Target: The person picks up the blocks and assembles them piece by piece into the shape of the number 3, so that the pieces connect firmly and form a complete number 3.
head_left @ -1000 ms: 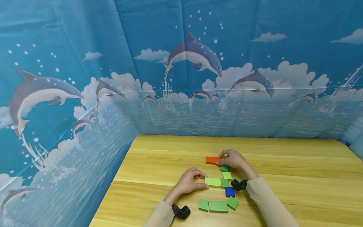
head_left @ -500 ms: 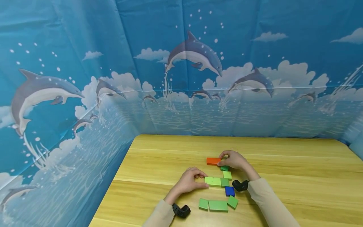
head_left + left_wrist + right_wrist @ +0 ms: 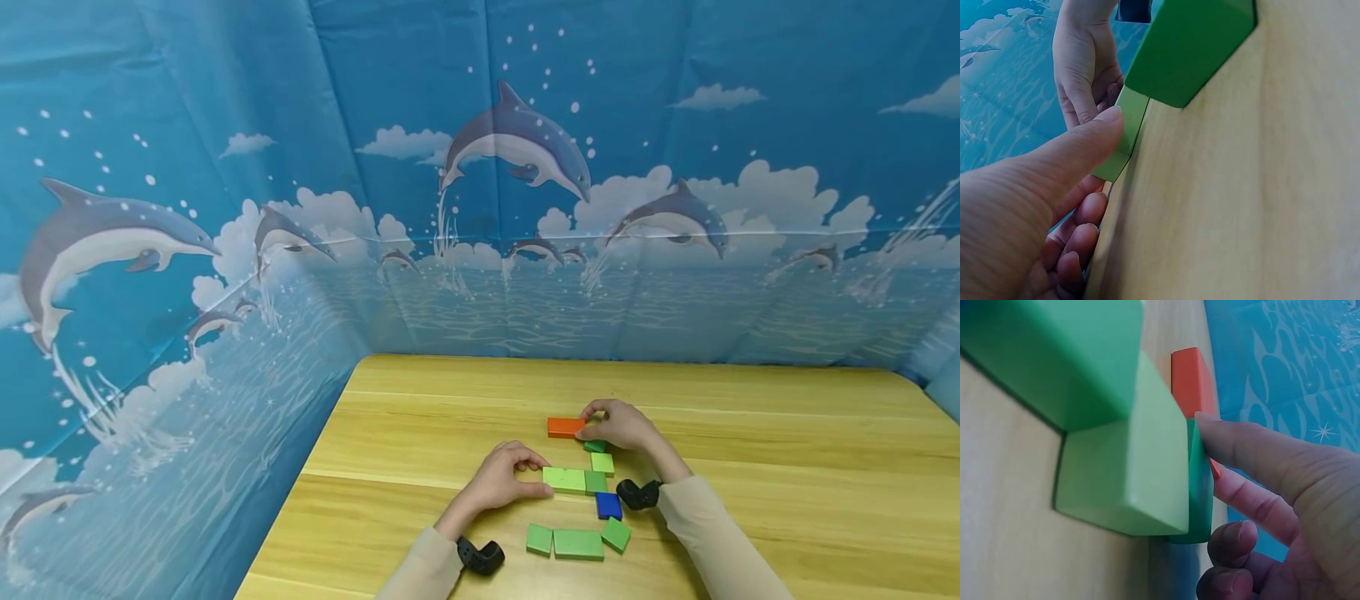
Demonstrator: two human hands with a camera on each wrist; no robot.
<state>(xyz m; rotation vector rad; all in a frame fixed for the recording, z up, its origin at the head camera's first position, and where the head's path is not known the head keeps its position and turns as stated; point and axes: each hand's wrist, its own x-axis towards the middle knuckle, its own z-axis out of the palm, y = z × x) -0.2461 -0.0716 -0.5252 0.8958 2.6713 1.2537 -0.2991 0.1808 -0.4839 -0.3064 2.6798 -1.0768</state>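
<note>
My left hand (image 3: 498, 482) pinches the left end of a long light green block (image 3: 564, 480) between thumb and fingers. My right hand (image 3: 621, 425) holds the right end of an orange block (image 3: 564, 427); in the right wrist view its thumb lies on the orange block (image 3: 1192, 384), right beside a dark green block (image 3: 1199, 487). A small light green block (image 3: 602, 464) sits just nearer than the dark green one. Against the long block's right end stands a small green block (image 3: 596, 482), with a blue block (image 3: 608, 505) at its near side.
Nearer on the wooden table (image 3: 390, 442) lie a small green block (image 3: 539, 539), a long green block (image 3: 578, 544) and a tilted green block (image 3: 617, 535). A dolphin-printed blue backdrop (image 3: 465, 308) rises behind and left of the table. Each wrist wears a black camera.
The orange block has shifted very slightly right and toward me with my right hand. My left hand and the long light green block have stayed in place.
</note>
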